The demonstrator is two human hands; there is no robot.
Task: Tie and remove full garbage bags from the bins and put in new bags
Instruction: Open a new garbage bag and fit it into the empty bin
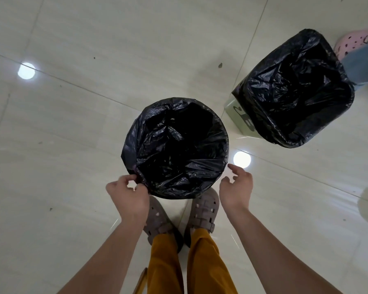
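Fitting new black bag [174, 149] over round bin; left hand [128, 193] pinching its edge; right hand [236, 187] loose, holding nothing; next, probably tug rim down snug.

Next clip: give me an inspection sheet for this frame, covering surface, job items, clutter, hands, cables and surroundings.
Surface: glossy tiled floor, light reflections, small dark specks.
Job's things: round bin lined with black bag, directly before the feet; square bin with black bag, far right.
Clutter: nothing seen.
Hands: left hand pinches the round bin's bag edge; right hand open beside the rim, holding nothing.
Cables: nothing seen.
Surroundings: another person's pink shoe and jeans leg behind the square bin.
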